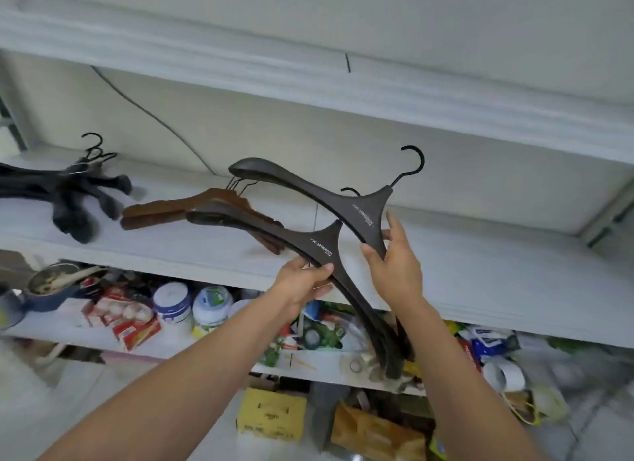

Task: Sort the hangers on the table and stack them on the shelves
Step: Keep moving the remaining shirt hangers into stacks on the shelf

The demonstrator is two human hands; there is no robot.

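Observation:
I hold two dark brown hangers with white lettering and black hooks in front of a white shelf (pixel 480 265). My left hand (pixel 302 282) grips the lower hanger (pixel 267 229) just below its neck. My right hand (pixel 394 261) grips the upper hanger (pixel 308 189) on its right arm. Both hangers' right arms run down between my wrists. Behind them on the shelf lie reddish-brown wooden hangers (pixel 178 208). A pile of black hangers (pixel 79 192) rests at the shelf's left end.
A second white shelf (pixel 308 79) runs above, with a black cable (pixel 144 110) on the wall between. The lower shelf holds a pot (pixel 51 282), jars (pixel 171 302), boxes and tape rolls. A yellow box (pixel 271 416) and orange box (pixel 374 433) sit at the bottom.

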